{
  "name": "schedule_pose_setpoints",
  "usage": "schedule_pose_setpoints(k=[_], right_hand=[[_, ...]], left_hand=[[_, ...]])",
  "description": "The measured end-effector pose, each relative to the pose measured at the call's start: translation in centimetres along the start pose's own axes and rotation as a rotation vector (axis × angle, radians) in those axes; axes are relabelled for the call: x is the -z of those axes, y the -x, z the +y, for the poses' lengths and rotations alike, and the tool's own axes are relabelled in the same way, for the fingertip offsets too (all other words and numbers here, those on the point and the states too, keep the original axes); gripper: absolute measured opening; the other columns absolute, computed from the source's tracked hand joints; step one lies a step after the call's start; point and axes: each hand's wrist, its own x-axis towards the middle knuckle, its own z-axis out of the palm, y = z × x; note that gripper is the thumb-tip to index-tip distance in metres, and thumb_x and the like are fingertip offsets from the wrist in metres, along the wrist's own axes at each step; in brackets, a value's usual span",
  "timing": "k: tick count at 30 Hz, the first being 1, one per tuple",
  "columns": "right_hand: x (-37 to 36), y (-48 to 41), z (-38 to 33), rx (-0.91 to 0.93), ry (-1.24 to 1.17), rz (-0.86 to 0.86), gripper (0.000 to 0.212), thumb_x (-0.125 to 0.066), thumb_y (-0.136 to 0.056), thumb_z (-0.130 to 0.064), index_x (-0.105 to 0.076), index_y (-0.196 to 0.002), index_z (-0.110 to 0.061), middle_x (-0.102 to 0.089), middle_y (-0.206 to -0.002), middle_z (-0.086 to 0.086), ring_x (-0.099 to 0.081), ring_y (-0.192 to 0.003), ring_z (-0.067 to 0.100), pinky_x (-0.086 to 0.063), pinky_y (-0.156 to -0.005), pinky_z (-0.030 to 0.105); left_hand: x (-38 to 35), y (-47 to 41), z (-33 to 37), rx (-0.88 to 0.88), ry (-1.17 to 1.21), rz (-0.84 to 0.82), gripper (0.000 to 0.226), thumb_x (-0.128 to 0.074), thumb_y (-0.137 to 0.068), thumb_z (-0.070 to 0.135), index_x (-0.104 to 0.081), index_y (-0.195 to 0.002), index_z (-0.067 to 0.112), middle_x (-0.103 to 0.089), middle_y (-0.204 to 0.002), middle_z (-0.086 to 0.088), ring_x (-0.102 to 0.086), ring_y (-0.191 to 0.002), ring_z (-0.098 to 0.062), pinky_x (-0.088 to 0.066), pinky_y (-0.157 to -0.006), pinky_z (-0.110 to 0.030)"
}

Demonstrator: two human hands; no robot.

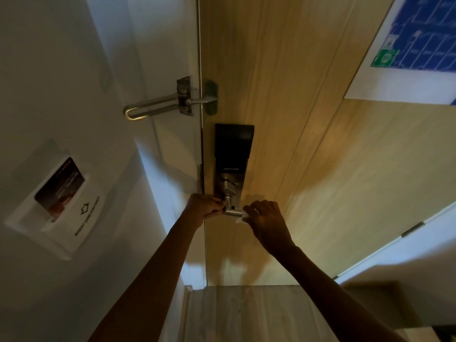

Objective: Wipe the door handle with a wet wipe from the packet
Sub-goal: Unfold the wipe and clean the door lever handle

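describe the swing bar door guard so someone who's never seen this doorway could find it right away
Start at the wooden door and follow its left edge up from the black smart lock. Just above the lock, a silver swing bar door guard reaches left across the white frame. Unlike the short lever handle lower down between the hands, it is a long, narrow U-shaped loop.

Bare forearms, no sleeves; ring on right hand (pixel 267 219).
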Motion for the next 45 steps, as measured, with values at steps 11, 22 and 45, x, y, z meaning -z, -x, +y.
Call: schedule_pose_setpoints(k=[11, 22, 45], right_hand=[[1.2, 0.5, 1.1, -0.052, -0.043, -0.016, 0.027, -0.075, -0.081, -0.023, -0.068, -0.106, -0.016, -0.069, -0.098, 0.007, -0.063, -0.094, 0.028, -0.047, -0.084, 0.040], [1.4, -1.3, -1.8, -0.102, -0.176, -0.113, 0.029, -0.064, -0.089, -0.027, -0.066, -0.117, -0.017, -0.067, -0.103, 0.008, -0.059, -0.097, 0.025, -0.040, -0.090, 0.038], [2.6, -0.4, 2.1, -0.082, -0.147, -0.218, 0.022, -0.063, -0.091, -0.028, -0.067, -0.108, -0.015, -0.067, -0.100, 0.006, -0.059, -0.095, 0.024, -0.040, -0.089, 0.038]], left_hand=[[-0.2, 0.0, 0.3, 0.049, 0.044, -0.017, 0.017, -0.070, -0.077, -0.006, -0.066, -0.094, -0.007, -0.068, -0.088, -0.014, -0.068, -0.073, -0.016, -0.058, -0.067, -0.023], [-0.2, 0.0, 0.4, 0.066, 0.013, -0.010, 0.018, -0.068, -0.079, -0.005, -0.064, -0.096, -0.005, -0.067, -0.095, -0.016, -0.066, -0.081, -0.021, -0.057, -0.070, -0.025], [0.1, 0.1, 0.2, 0.074, -0.006, -0.038, 0.005, -0.072, -0.078, 0.001, -0.070, -0.075, 0.005, -0.072, -0.074, -0.008, -0.067, -0.073, -0.018, -0.050, -0.097, -0.036]])
